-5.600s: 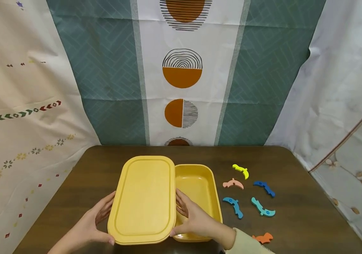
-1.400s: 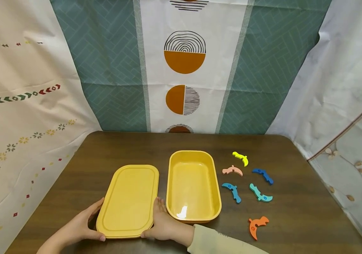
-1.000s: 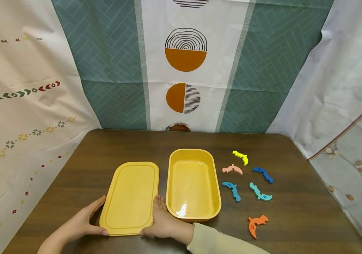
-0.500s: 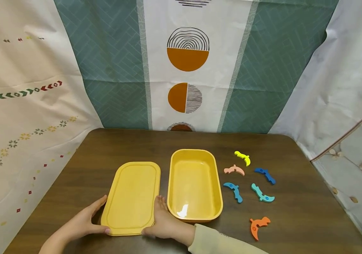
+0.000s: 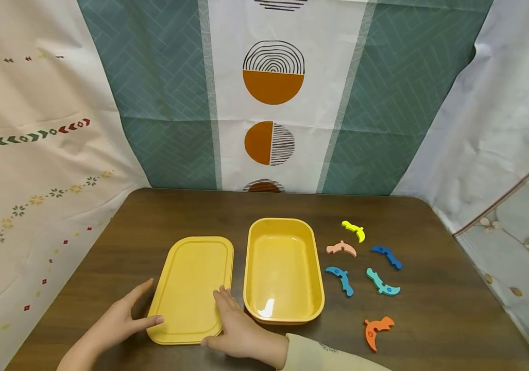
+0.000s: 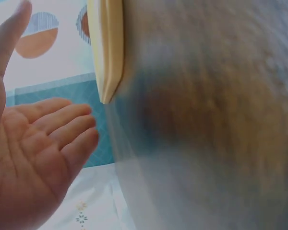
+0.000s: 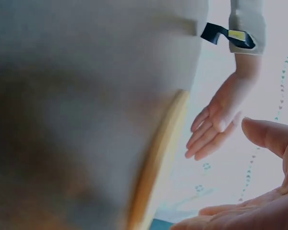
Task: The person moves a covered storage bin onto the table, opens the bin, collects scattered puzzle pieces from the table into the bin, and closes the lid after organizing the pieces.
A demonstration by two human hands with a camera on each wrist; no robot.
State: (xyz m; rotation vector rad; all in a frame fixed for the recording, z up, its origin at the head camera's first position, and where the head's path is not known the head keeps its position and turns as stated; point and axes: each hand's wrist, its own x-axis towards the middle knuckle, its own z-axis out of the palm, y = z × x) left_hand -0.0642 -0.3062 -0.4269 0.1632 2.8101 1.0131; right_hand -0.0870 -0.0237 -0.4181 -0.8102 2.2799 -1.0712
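The yellow lid [image 5: 192, 288] lies flat on the table, left of the yellow box [image 5: 284, 268], which sits without a cover and shows a bare inside. My left hand [image 5: 116, 322] is at the lid's near left corner, fingers relaxed, its thumb overlapping the edge in the head view. In the left wrist view, a gap separates the left fingers [image 6: 72, 122] from the lid's edge [image 6: 110, 52]. My right hand [image 5: 243, 330] is spread at the lid's near right edge, fingertips over its border. The right wrist view shows that palm [image 7: 259, 211] holding nothing beside the lid's edge [image 7: 161, 153].
Right of the box lie several small curved pieces shaped like toy knives: yellow [image 5: 354, 231], pink [image 5: 341, 249], dark blue [image 5: 387, 256], blue [image 5: 340, 281], turquoise [image 5: 382, 283] and orange [image 5: 377, 332]. Patterned cloths hang behind the brown table [image 5: 454, 309] and at both sides.
Both hands carried the lid from the box's left side, leftward and down onto the table. Just now the fingers have loosened from its edges, and the right hand has shifted slightly left.
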